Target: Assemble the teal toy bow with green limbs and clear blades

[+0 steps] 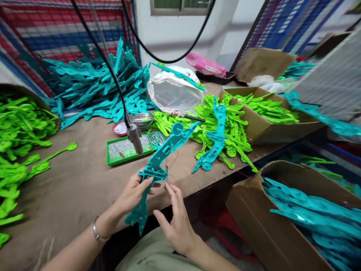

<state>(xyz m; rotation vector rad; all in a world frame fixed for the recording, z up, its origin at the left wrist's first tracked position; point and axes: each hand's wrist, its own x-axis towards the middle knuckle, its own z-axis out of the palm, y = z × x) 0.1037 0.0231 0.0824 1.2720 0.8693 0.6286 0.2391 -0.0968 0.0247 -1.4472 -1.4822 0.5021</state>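
My left hand (132, 194) is closed around the middle of a long teal plastic part (163, 150) and holds it slanted over the table's front edge. My right hand (176, 218) sits just right of it, fingertips pinching thin wires (170, 165) that run from the part's middle. A hanging electric screwdriver (134, 137) dangles on a black cable just above and left of the part. A second teal part (216, 137) lies on a heap of green parts (225, 120) to the right.
A green tray of screws (126, 148) and a metal bowl (141, 119) stand behind the hands. Teal parts (96, 86) are piled at the back left, green ones (19, 128) at far left. Cardboard boxes (270, 130) of parts stand right, another box (267, 226) lower right.
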